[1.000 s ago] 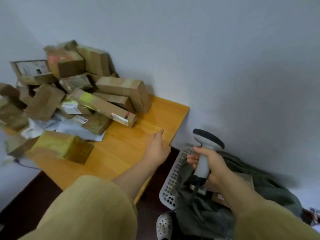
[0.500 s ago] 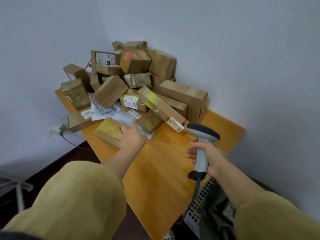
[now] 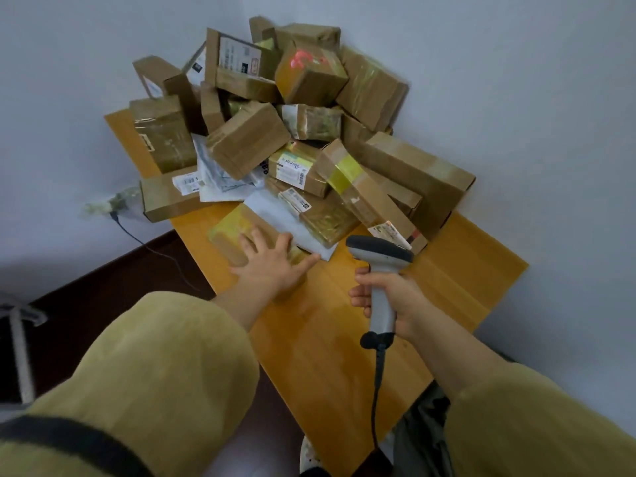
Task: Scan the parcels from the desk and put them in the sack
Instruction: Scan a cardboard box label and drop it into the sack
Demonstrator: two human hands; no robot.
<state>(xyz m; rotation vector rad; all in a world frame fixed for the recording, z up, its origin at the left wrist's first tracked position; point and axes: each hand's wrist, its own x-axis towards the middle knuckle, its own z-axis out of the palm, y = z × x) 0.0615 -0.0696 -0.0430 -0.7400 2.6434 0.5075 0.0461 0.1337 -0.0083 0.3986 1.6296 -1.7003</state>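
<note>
A heap of taped cardboard parcels [image 3: 309, 108] fills the back of the wooden desk [image 3: 447, 280], against the wall corner. Nearest me lies a flat parcel wrapped in yellow tape [image 3: 234, 232]. My left hand [image 3: 272, 263] rests on top of it with fingers spread and straight. My right hand [image 3: 389, 301] grips the handle of a grey barcode scanner [image 3: 378, 263], its dark head aimed towards the pile; the cable hangs down. A long parcel with a yellow band [image 3: 361, 191] lies just beyond the scanner. The dark green sack [image 3: 423, 428] shows only as a sliver under my right arm.
White mailer envelopes [image 3: 282, 215] lie among the boxes. A wall socket with a black cable [image 3: 113, 204] sits left of the desk, above the dark floor. The desk's right part is bare wood. A white shoe [image 3: 308, 456] shows below the desk edge.
My view swung left from the sack and basket to the parcel heap. My left hand moved from the desk's right edge onto the yellow-taped parcel. The scanner came up over the desk.
</note>
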